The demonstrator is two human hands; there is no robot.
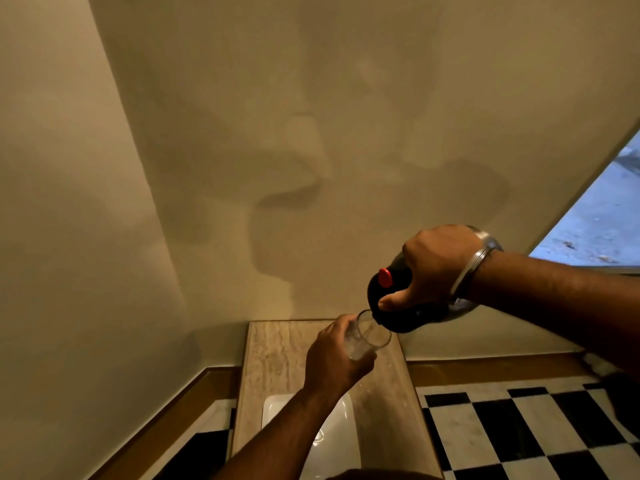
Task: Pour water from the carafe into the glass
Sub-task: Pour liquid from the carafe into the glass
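My right hand point(437, 268) grips a black carafe point(401, 317) with a red button on its lid and a metal body, tipped steeply to the left. Its spout hangs just over the rim of a clear glass point(367, 337). My left hand point(334, 358) holds that glass, tilted toward the carafe, above a narrow stone-topped table point(277, 358). A little water shows in the bottom of the glass. A metal bangle sits on my right wrist.
A white tray point(341, 441) lies on the table beneath my left forearm. The table stands against a beige wall in a corner. Black-and-white checkered floor point(512, 431) lies to the right, with a window at the far right.
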